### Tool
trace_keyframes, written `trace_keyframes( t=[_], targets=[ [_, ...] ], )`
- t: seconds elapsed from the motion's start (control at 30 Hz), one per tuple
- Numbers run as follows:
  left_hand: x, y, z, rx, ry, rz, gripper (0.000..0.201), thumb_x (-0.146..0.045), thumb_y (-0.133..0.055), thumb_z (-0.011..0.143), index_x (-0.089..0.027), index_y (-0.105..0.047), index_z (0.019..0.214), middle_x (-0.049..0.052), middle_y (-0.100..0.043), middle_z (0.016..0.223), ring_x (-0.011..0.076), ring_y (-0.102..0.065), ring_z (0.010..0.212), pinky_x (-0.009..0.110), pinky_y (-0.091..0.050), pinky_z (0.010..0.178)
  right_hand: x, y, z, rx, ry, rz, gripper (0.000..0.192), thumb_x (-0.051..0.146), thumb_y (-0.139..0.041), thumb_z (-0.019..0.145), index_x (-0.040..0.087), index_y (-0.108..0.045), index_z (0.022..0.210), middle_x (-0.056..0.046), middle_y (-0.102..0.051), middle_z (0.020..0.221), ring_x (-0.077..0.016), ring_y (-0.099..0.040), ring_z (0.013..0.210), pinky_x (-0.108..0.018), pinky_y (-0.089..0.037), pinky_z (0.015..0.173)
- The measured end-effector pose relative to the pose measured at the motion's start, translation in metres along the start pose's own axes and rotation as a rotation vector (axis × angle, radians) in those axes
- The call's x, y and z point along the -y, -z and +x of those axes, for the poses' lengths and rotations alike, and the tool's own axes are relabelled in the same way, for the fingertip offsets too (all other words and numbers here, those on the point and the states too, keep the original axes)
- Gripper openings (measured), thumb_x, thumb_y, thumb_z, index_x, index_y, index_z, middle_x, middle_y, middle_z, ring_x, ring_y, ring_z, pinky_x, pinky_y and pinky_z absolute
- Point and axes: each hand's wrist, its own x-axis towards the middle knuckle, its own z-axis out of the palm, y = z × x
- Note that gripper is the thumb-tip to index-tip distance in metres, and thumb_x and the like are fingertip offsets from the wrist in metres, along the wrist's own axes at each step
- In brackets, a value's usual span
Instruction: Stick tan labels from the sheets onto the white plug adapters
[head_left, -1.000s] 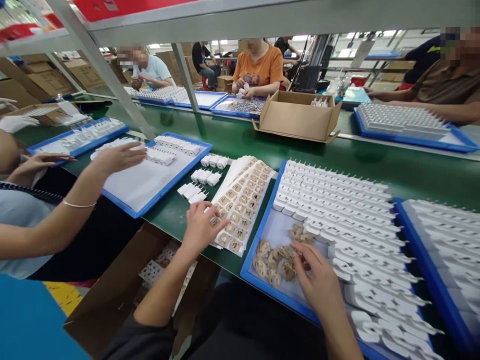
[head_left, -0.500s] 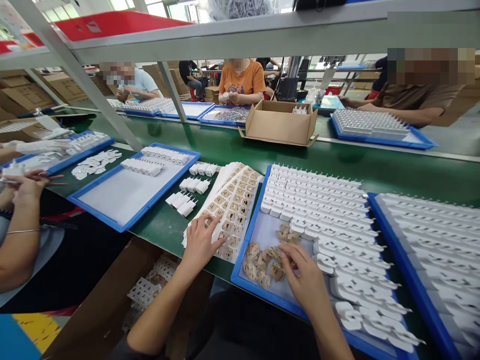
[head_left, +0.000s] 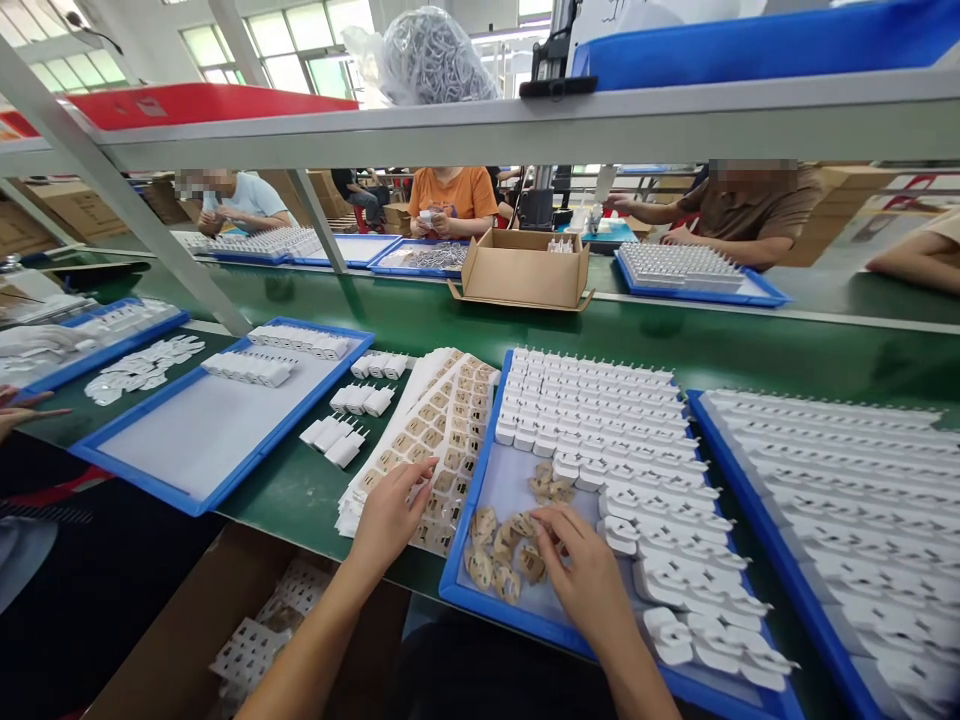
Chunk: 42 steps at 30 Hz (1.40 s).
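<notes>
My left hand [head_left: 390, 517] rests with spread fingers on the near end of a stack of white sheets carrying small tan labels [head_left: 435, 430]. My right hand [head_left: 581, 575] lies inside a blue tray [head_left: 480, 608], fingertips on a loose pile of tan paper pieces [head_left: 504, 552]. White charger plugs [head_left: 600, 420] fill the rest of that tray in rows. Whether my right fingers pinch a piece is hidden.
A second tray of white plugs [head_left: 840, 470] sits to the right. Left of the sheets lie loose plugs [head_left: 352, 420] and a mostly bare blue tray [head_left: 202, 440]. An open cardboard box [head_left: 521, 270] stands across the green belt [head_left: 420, 315]. Other people work opposite and at my left.
The view has tilted upward, showing more of the shelf overhead. The neighbouring person's arm at the left has withdrawn from the bare tray. My hands keep their places on the sheets and the tan pieces.
</notes>
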Motion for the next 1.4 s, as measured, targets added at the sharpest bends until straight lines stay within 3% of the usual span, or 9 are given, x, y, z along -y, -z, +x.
trace_keyframes(
  t=[0.2, 0.37, 0.5, 0.63, 0.87, 1.03, 1.17, 1.27, 1.4],
  targets=[
    [-0.017, 0.007, 0.020, -0.056, 0.088, -0.232, 0.025, -0.031, -0.056, 0.093, -0.023, -0.069, 0.113, 0.004, -0.068, 0.092, 0.0177, -0.068, 0.083, 0.029, -0.060, 0.069, 0.001, 0.000, 0.000, 0.001, 0.002, 0.031, 0.026, 0.028, -0.045, 0.103, 0.022, -0.070, 0.106, -0.008, -0.074, 0.103, -0.0225, -0.074, 0.093, -0.027, -0.060, 0.061],
    [-0.035, 0.027, 0.029, -0.373, 0.003, -0.336, 0.016, -0.030, -0.061, 0.094, -0.025, -0.070, 0.106, 0.007, -0.059, 0.108, 0.0195, -0.065, 0.099, 0.028, -0.060, 0.073, 0.006, 0.003, -0.001, 0.033, -0.086, 0.165, 0.028, 0.036, -0.047, 0.103, 0.024, -0.071, 0.110, -0.009, -0.075, 0.104, -0.0233, -0.073, 0.087, -0.033, -0.062, 0.069],
    [-0.057, 0.012, 0.012, -0.483, -0.129, -0.283, 0.014, -0.021, -0.059, 0.095, -0.028, -0.071, 0.100, 0.006, -0.059, 0.105, 0.0205, -0.065, 0.100, 0.033, -0.060, 0.082, 0.015, -0.006, -0.005, 0.163, -0.216, 0.532, 0.045, 0.050, -0.052, 0.101, 0.027, -0.057, 0.139, -0.009, -0.075, 0.112, -0.0229, -0.074, 0.082, -0.036, -0.063, 0.071],
    [-0.069, -0.019, -0.016, -0.392, -0.190, -0.233, 0.021, -0.017, -0.056, 0.094, -0.030, -0.072, 0.100, 0.006, -0.060, 0.100, 0.0212, -0.067, 0.093, 0.035, -0.063, 0.078, 0.016, -0.020, -0.008, 0.128, -0.294, 0.782, 0.061, 0.058, -0.057, 0.096, 0.027, -0.046, 0.149, -0.013, -0.070, 0.129, -0.0255, -0.075, 0.089, -0.034, -0.064, 0.065],
    [-0.051, -0.018, -0.043, -0.015, -0.387, -0.273, 0.034, -0.014, -0.062, 0.089, -0.037, -0.069, 0.113, 0.005, -0.075, 0.095, 0.0212, -0.076, 0.083, 0.027, -0.065, 0.069, 0.001, 0.008, -0.009, 0.067, -0.245, 0.360, 0.039, 0.046, -0.059, 0.097, 0.028, -0.067, 0.131, -0.009, -0.075, 0.123, -0.0275, -0.073, 0.103, -0.038, -0.062, 0.086],
    [-0.063, -0.004, -0.022, 0.030, -0.474, -0.253, 0.032, -0.019, -0.063, 0.089, -0.039, -0.072, 0.112, 0.006, -0.078, 0.093, 0.0241, -0.076, 0.083, 0.032, -0.066, 0.071, 0.020, 0.034, -0.007, 0.201, -0.128, 0.264, 0.033, 0.035, -0.055, 0.097, 0.030, -0.071, 0.126, -0.005, -0.077, 0.120, -0.0264, -0.073, 0.110, -0.038, -0.057, 0.097],
    [-0.090, -0.012, 0.003, 0.040, -0.610, -0.150, 0.031, -0.026, -0.068, 0.088, -0.036, -0.073, 0.116, 0.008, -0.076, 0.115, 0.0302, -0.069, 0.114, 0.043, -0.062, 0.093, 0.027, 0.048, -0.004, 0.258, -0.114, 0.298, 0.035, 0.022, -0.053, 0.090, 0.028, -0.073, 0.119, -0.003, -0.078, 0.115, -0.0247, -0.073, 0.108, -0.037, -0.055, 0.098],
    [-0.106, -0.026, 0.016, 0.224, -0.603, -0.093, 0.039, -0.031, -0.072, 0.086, -0.031, -0.070, 0.124, 0.009, -0.072, 0.128, 0.0323, -0.064, 0.124, 0.047, -0.056, 0.101, 0.024, 0.053, -0.005, 0.281, -0.175, 0.267, 0.038, 0.019, -0.056, 0.087, 0.028, -0.072, 0.120, -0.004, -0.078, 0.117, -0.0258, -0.073, 0.108, -0.037, -0.057, 0.095],
    [-0.117, -0.036, 0.035, 0.579, -0.367, -0.118, 0.031, -0.026, -0.069, 0.086, -0.028, -0.074, 0.117, 0.006, -0.080, 0.108, 0.0275, -0.075, 0.097, 0.036, -0.057, 0.086, 0.019, 0.043, -0.011, 0.163, -0.241, 0.268, 0.033, 0.031, -0.058, 0.095, 0.024, -0.066, 0.126, -0.008, -0.076, 0.119, -0.0250, -0.074, 0.100, -0.036, -0.059, 0.088]
  ],
)
